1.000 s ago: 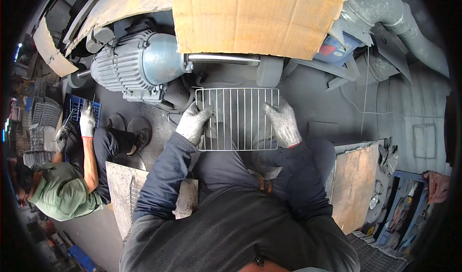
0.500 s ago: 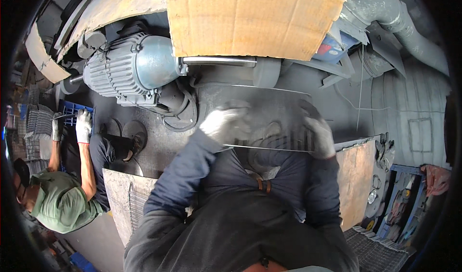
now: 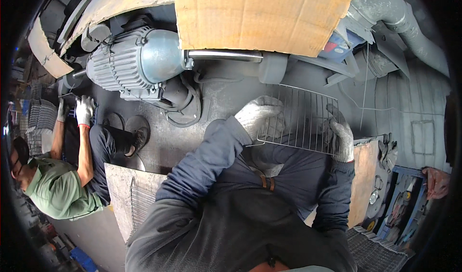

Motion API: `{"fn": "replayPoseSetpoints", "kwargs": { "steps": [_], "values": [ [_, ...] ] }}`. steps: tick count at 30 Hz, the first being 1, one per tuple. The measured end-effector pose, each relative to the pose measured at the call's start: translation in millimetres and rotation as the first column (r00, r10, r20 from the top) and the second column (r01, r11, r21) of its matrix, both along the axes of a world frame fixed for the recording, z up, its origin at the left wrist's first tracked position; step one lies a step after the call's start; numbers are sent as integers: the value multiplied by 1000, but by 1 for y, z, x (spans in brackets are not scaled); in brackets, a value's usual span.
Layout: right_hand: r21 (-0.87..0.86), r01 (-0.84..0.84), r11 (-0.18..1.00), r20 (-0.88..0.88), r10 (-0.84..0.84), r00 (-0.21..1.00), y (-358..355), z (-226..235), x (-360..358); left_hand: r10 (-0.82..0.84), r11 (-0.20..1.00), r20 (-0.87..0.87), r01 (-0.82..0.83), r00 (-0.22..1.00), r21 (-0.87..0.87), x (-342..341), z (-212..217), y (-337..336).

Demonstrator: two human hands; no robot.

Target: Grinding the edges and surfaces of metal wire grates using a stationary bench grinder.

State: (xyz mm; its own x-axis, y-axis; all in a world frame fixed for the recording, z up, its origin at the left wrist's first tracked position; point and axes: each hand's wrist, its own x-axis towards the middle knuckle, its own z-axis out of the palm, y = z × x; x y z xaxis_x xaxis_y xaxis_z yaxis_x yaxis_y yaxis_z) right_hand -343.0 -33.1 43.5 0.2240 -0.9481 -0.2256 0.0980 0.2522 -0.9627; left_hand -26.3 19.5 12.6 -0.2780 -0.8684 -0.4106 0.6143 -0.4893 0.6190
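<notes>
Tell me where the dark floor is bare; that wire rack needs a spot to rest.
Both gloved hands, left hand and right hand, hold the wire rack. Bare floor shows between the grey motor, its steel shaft and the rack. Leftwards it is crowded: coiled cables and a seated co-worker's shoes.

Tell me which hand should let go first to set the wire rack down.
Probably left. Both gloved hands grip the wire rack; the right hand clamps its edge, while the left hand sits loosely over the other side.

Grey knit work gloves on both hands (image 3: 260,115), dark blue long sleeves, dark trousers, brown belt
</notes>
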Motion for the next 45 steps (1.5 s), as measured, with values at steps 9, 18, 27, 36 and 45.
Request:
{"fn": "replayPoseSetpoints", "kwargs": {
  "steps": [9,18,27,36,45],
  "values": [
    [-49,-548,835,97,550,830,27,-45,182,390,920,416,-369,821,-133,165,6,121],
    [-393,-490,778,-495,270,826,70,-2,173,572,820,664,-353,482,-450,133,33,163],
    [-349,-358,866,-385,216,897,74,-4,137,624,776,552,-356,554,-520,100,16,144],
    [-140,-177,974,-108,163,981,26,-41,144,411,907,600,-374,687,-193,79,-24,102],
    [-108,-187,976,-256,154,954,1,-67,149,373,922,586,-359,719,-146,88,-39,70]
  ]
}}
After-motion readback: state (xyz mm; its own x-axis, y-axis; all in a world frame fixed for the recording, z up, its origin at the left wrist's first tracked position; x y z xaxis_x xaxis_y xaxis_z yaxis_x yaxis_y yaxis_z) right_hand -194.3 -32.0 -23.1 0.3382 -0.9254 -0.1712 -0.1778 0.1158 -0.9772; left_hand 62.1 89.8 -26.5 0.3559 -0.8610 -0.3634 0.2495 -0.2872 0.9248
